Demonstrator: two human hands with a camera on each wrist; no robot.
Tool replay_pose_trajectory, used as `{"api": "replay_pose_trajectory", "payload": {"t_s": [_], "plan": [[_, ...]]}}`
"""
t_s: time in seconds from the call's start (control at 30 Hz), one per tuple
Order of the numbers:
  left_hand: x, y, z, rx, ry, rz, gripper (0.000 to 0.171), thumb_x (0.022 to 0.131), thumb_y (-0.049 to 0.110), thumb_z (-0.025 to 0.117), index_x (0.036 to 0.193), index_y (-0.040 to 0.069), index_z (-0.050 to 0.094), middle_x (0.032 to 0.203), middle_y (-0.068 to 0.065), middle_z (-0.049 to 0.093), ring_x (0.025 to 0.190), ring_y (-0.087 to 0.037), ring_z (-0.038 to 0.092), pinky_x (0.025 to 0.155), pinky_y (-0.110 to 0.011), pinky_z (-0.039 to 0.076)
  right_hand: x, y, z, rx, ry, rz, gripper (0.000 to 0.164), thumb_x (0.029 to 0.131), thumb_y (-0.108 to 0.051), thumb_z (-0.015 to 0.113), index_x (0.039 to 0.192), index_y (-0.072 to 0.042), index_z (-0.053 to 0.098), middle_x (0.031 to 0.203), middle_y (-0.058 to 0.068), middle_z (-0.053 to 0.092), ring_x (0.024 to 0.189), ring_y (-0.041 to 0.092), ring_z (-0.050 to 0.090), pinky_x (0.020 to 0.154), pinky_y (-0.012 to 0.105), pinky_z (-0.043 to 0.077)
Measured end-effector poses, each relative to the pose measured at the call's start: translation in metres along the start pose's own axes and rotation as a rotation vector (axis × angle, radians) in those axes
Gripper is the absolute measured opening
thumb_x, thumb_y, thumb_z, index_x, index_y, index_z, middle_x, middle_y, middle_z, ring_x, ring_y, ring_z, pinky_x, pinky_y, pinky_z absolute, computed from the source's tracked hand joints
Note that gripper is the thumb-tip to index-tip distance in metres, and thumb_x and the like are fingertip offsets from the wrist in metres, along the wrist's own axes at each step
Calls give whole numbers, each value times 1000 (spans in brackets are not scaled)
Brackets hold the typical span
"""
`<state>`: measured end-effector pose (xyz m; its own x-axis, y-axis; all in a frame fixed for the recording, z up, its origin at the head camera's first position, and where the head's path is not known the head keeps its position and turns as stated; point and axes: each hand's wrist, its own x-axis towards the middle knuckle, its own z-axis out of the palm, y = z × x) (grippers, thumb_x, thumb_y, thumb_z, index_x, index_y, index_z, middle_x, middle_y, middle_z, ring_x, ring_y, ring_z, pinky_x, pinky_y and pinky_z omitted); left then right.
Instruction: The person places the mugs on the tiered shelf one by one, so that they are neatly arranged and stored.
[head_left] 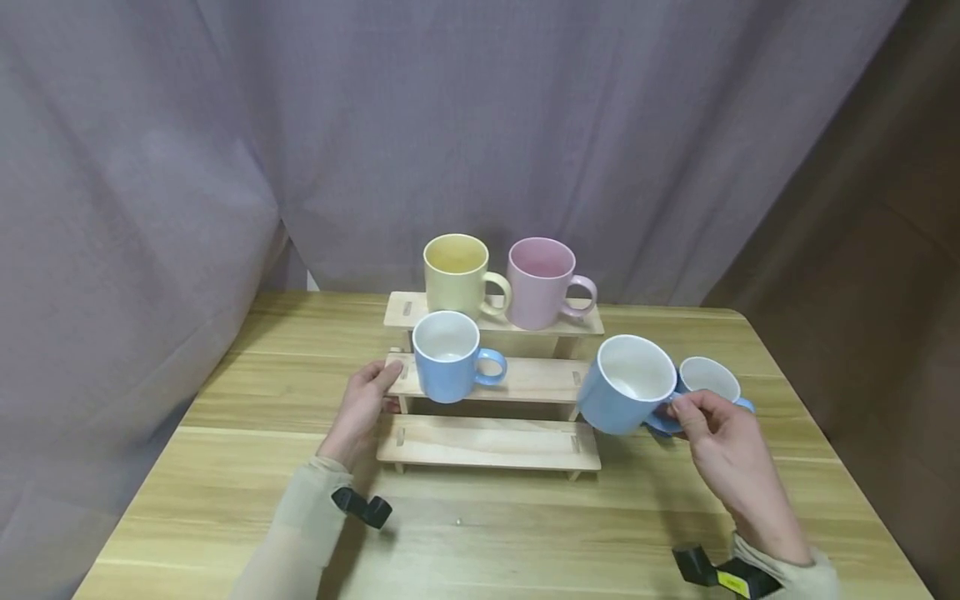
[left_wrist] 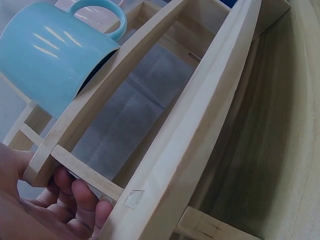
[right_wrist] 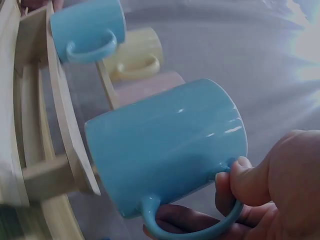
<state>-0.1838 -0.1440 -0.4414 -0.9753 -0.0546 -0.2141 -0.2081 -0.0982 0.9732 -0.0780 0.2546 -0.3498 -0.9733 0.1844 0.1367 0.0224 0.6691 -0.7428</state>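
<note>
My right hand [head_left: 731, 446] pinches the handle of a blue mug [head_left: 626, 392] with a white inside, held tilted at the right end of a three-step wooden rack [head_left: 487, 442]. In the right wrist view, thumb and fingers close around that handle. At the rack's left end my left hand [head_left: 365, 408] grips the edge of the middle shelf, thumb on top and fingers curled beneath, as the left wrist view shows. Another blue mug [head_left: 447, 367] stands on the left part of the middle shelf. On the top shelf are a yellow mug [head_left: 456, 279] and a pink mug [head_left: 536, 287], handles pointing right.
One more blue mug [head_left: 708, 379] stands on the wooden table [head_left: 247, 467] behind my right hand, partly covered by it. A grey curtain [head_left: 487, 125] hangs behind the table, and a brown surface [head_left: 862, 275] borders it on the right.
</note>
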Motion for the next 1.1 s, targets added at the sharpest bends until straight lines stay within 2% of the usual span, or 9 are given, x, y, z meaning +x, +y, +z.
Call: {"api": "replay_pose_trajectory", "payload": {"t_s": [0.17,0.37,0.5,0.6,0.87,1.1], "plan": [[0,0,0,-12,0,8,31,99,23,56,114,-4,56,86,-5,61,69,-15,59,61,-29,52,16,-16,17,26,-48,-46,35,103,-30,47,101,0,65,98,14,69,87,18,59,65,22,46],[-1,1,0,-13,-1,12,30,99,22,55,114,-4,56,83,-4,62,68,-14,59,60,-29,51,34,-27,34,67,-123,-79,37,103,-34,48,102,-1,65,100,12,70,97,24,62,75,22,48],[-1,0,0,-21,-8,10,30,99,22,55,114,-4,56,83,-4,62,69,-14,59,60,-29,51,42,-30,44,80,-156,-83,39,102,-36,48,101,-1,66,100,12,70,98,25,63,81,29,49],[-1,0,0,-22,-5,9,30,99,23,55,114,-3,56,83,-4,62,69,-14,59,60,-29,51,47,-31,48,71,-171,-86,42,102,-38,48,102,-1,67,101,12,70,99,25,63,82,35,49],[0,1,-1,3,6,11,32,99,24,56,116,-3,57,85,-4,62,70,-16,58,60,-29,51,50,-36,56,73,-170,-104,39,102,-35,50,102,0,67,98,13,71,90,25,61,66,28,48],[1,-1,-1,-1,1,19,31,99,24,56,114,-3,58,82,-4,62,68,-17,57,59,-28,50,53,-36,63,85,-183,-90,38,102,-35,49,101,-1,67,100,12,70,97,22,61,79,33,47]]}}
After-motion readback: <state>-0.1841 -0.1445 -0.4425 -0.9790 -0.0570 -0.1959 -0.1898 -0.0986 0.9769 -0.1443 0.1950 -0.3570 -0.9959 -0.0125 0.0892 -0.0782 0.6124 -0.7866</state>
